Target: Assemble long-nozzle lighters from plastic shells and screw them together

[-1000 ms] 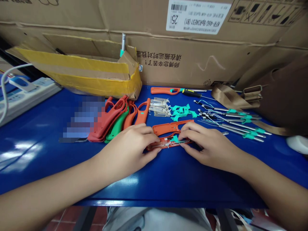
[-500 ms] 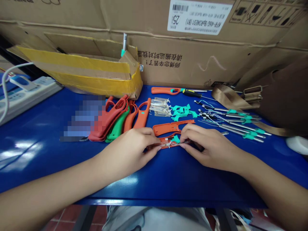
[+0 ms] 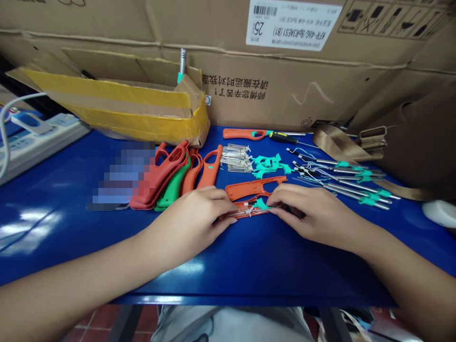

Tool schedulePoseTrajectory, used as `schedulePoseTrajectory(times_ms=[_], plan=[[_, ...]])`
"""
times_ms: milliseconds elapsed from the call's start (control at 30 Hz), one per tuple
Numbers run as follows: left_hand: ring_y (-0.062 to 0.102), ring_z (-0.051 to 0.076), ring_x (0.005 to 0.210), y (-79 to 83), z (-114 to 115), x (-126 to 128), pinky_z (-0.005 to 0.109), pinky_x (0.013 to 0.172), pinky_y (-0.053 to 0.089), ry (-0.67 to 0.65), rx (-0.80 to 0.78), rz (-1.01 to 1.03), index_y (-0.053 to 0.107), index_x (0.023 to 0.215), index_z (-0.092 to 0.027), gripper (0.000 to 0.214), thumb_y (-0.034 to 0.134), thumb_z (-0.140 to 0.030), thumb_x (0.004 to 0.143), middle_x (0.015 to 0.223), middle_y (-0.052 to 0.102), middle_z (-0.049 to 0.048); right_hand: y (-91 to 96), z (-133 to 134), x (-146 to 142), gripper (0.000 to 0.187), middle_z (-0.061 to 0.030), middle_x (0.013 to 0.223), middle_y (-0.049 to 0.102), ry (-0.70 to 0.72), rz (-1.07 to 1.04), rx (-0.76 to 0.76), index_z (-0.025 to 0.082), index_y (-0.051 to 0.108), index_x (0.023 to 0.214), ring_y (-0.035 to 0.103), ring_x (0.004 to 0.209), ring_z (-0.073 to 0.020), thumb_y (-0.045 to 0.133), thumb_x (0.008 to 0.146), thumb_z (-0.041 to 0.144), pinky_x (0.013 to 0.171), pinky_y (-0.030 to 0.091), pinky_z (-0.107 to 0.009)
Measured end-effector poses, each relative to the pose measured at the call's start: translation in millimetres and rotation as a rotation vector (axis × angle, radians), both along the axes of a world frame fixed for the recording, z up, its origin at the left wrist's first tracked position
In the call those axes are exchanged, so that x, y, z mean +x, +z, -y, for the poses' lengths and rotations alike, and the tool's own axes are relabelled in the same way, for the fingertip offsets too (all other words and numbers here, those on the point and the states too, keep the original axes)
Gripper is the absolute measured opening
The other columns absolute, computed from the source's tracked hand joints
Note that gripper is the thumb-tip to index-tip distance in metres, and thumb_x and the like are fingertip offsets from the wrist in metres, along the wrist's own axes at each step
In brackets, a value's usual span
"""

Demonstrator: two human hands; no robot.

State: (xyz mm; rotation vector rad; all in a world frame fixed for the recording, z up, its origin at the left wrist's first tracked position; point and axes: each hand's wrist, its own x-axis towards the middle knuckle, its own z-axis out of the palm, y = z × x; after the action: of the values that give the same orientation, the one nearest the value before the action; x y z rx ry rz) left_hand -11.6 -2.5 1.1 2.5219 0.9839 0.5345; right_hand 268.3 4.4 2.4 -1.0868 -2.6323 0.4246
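Observation:
My left hand (image 3: 192, 218) and my right hand (image 3: 313, 211) meet over an orange lighter shell half (image 3: 249, 209) lying on the blue table (image 3: 249, 266). Both hands have their fingers curled and pinched on the shell's two ends. A teal trigger piece (image 3: 261, 204) and thin wires sit inside the shell between my fingertips. A second orange shell half (image 3: 252, 186) lies just behind it, untouched.
Red, orange and green handle shells (image 3: 174, 173) are stacked at the left. Clear small parts (image 3: 235, 157), teal triggers (image 3: 269, 165) and metal tubes with wires (image 3: 345, 178) lie behind. A finished lighter (image 3: 249, 134), a taped carton (image 3: 117, 107), a power strip (image 3: 39, 137) and a brown bag (image 3: 420, 142) ring the table.
Both hands have edged slightly away from me with the shell, and my fingers have pressed it flatter onto the table. Nothing else moved.

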Motion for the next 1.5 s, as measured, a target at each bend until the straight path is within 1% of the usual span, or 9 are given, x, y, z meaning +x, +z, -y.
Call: schedulePoseTrajectory(times_ms=[200,433,633,767,867,967,1100,1233,1500], plan=[[0.071,0.020,0.096,0.8,1,0,0.034,0.089,0.057,-0.023,0.028,0.021,0.076,0.112,-0.021,0.019,0.065,-0.018,0.097,0.103,0.077,0.0008,4.5,-4,7,0.015,-0.0003,0.103,0.073,0.003,0.023,-0.019,0.025,0.067,0.106,0.069,0.091,-0.0175,0.054,0.100,0.021,0.079,0.051,-0.030],[0.071,0.020,0.097,-0.7,1,2,0.034,0.088,0.057,-0.045,0.007,0.043,0.074,0.120,-0.020,0.024,0.060,-0.018,0.100,0.105,0.077,0.0019,5.9,-4,8,0.014,-0.0006,0.102,0.073,0.017,0.025,-0.045,0.024,0.067,0.105,0.069,0.089,-0.0170,0.054,0.100,0.022,0.077,0.051,-0.030],[0.073,0.020,0.099,-0.3,0,0,0.034,0.093,0.057,-0.032,0.012,0.031,0.073,0.117,-0.021,0.023,0.061,-0.015,0.098,0.112,0.078,0.0011,6.7,-2,7,0.015,-0.0016,0.099,0.072,0.035,0.043,-0.027,0.023,0.068,0.103,0.069,0.087,-0.0171,0.054,0.099,0.019,0.073,0.051,-0.029],[0.072,0.021,0.097,0.6,1,0,0.036,0.090,0.058,-0.013,-0.029,-0.003,0.071,0.118,-0.019,0.023,0.062,-0.018,0.097,0.108,0.077,0.0035,7.6,0,1,0.021,-0.0045,0.112,0.070,0.044,-0.019,0.001,0.024,0.067,0.116,0.068,0.094,-0.0175,0.056,0.099,0.023,0.077,0.053,-0.030],[0.072,0.021,0.098,0.3,2,1,0.035,0.089,0.058,-0.034,-0.021,0.003,0.071,0.117,-0.018,0.022,0.061,-0.017,0.098,0.106,0.076,0.0039,7.3,2,-3,0.027,-0.0071,0.121,0.067,0.112,-0.020,0.088,0.027,0.068,0.124,0.066,0.102,-0.0192,0.055,0.100,0.025,0.082,0.054,-0.033],[0.072,0.020,0.101,-0.5,1,2,0.035,0.093,0.057,-0.053,0.001,0.024,0.071,0.116,-0.018,0.021,0.059,-0.017,0.100,0.109,0.077,0.0032,8.3,4,-4,0.035,-0.0117,0.140,0.059,0.193,0.064,0.137,0.029,0.064,0.135,0.061,0.121,-0.0247,0.054,0.101,0.027,0.094,0.055,-0.042],[0.071,0.019,0.104,-1.2,0,3,0.034,0.096,0.055,-0.058,-0.006,0.031,0.071,0.119,-0.020,0.022,0.060,-0.018,0.100,0.112,0.077,0.0011,9.9,5,-2,0.046,-0.0142,0.166,0.033,0.238,0.143,0.112,0.030,0.055,0.146,0.041,0.146,-0.0344,0.057,0.100,0.031,0.113,0.041,-0.062],[0.071,0.018,0.104,-1.7,-1,1,0.033,0.095,0.055,-0.050,-0.019,0.043,0.070,0.121,-0.022,0.024,0.061,-0.017,0.100,0.113,0.076,-0.0001,9.3,5,0,0.054,-0.0119,0.172,0.018,0.244,0.178,0.084,0.031,0.046,0.154,0.030,0.153,-0.0351,0.056,0.101,0.035,0.117,0.035,-0.065],[0.073,0.017,0.098,1.1,-3,0,0.030,0.090,0.056,-0.037,-0.054,0.084,0.073,0.114,-0.021,0.019,0.064,-0.017,0.098,0.108,0.078,0.0004,7.2,6,0,0.058,-0.0118,0.171,0.021,0.234,0.241,0.061,0.032,0.037,0.158,0.028,0.155,-0.0332,0.052,0.103,0.040,0.119,0.032,-0.065]])
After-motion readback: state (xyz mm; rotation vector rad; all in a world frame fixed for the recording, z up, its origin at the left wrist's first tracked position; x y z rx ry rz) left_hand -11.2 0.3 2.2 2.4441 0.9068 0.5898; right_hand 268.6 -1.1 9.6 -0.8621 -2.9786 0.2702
